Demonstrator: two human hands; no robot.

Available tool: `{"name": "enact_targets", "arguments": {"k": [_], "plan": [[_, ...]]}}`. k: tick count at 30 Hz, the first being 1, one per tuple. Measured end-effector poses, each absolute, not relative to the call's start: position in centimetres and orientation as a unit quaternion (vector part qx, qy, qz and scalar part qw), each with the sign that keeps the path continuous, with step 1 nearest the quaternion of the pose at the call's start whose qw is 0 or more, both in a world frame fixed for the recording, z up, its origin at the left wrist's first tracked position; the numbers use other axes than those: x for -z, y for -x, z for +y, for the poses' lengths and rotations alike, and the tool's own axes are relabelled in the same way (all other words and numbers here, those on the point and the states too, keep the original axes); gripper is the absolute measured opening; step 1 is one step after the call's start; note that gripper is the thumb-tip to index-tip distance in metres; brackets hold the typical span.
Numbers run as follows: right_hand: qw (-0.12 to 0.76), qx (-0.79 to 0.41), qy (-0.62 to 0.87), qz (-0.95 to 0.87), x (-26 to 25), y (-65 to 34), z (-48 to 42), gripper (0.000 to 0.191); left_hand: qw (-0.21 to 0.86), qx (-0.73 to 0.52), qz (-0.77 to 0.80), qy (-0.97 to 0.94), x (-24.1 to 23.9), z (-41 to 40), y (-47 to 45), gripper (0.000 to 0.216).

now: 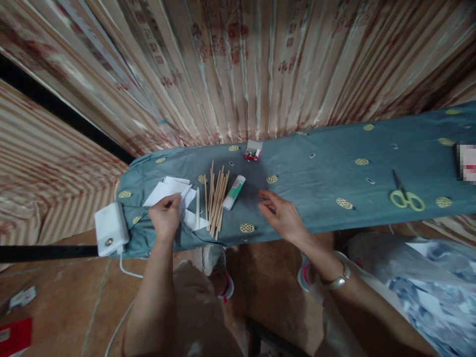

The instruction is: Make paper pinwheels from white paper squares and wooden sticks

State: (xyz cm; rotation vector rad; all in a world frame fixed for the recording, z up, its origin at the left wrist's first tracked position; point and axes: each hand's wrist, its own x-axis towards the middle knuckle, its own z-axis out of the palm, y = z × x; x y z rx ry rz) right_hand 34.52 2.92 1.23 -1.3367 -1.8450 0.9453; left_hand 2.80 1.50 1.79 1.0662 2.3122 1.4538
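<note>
My left hand [164,216] is closed in a pinch over a pile of white paper pieces [160,192], gripping a narrow white piece of paper [185,192] that points up and right. A slim white paper roll [198,208] lies just right of it. Several thin wooden sticks [218,201] are bunched together beside the roll. Against their right side rests a white and green glue stick [234,192]. My right hand [279,214] hovers over the cloth to the right of the glue stick, fingers apart and holding nothing.
A small open box of metal pins [253,150] stands at the back edge by the curtain [238,74]. Scissors with green handles [406,198] lie far right on the blue-green cloth [308,188]. A white power bank [111,228] with a cable sits at the left corner.
</note>
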Motion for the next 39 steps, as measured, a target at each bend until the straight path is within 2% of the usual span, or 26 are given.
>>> {"name": "enact_targets", "arguments": {"k": [8, 16, 21, 23, 25, 28, 32, 39], "plan": [[0.337, -0.373, 0.509, -0.699, -1.3, -34.3, 2.9, 0.040, 0.098, -0.475, 0.773, -0.408, -1.6, 1.6, -3.3, 0.028], [0.382, -0.459, 0.469, -0.650, -1.6, -29.0, 4.7, 0.030, 0.092, -0.473, 0.774, -0.410, -2.3, 1.5, -3.9, 0.023], [0.282, -0.405, 0.493, -0.716, -4.4, -20.3, 8.7, 0.030, 0.104, -0.479, 0.759, -0.428, -2.1, 1.0, -4.0, 0.021], [0.231, -0.395, 0.509, -0.729, -4.8, -17.4, 10.0, 0.031, 0.105, -0.475, 0.756, -0.437, -1.9, 0.9, -3.9, 0.020], [0.216, -0.400, 0.510, -0.730, -4.4, -15.4, 10.9, 0.027, 0.106, -0.471, 0.753, -0.448, -1.8, 0.7, -3.8, 0.017], [0.226, -0.403, 0.509, -0.726, -3.3, -14.3, 11.6, 0.023, 0.108, -0.472, 0.743, -0.462, -1.8, 0.6, -3.5, 0.016], [0.252, -0.392, 0.517, -0.717, -2.9, -15.2, 12.8, 0.023, 0.101, -0.460, 0.753, -0.459, -1.7, 0.3, -2.5, 0.031], [0.297, -0.354, 0.538, -0.705, -3.4, -17.4, 14.7, 0.018, 0.088, -0.375, 0.765, -0.516, -0.2, 0.1, -0.3, 0.037]]}}
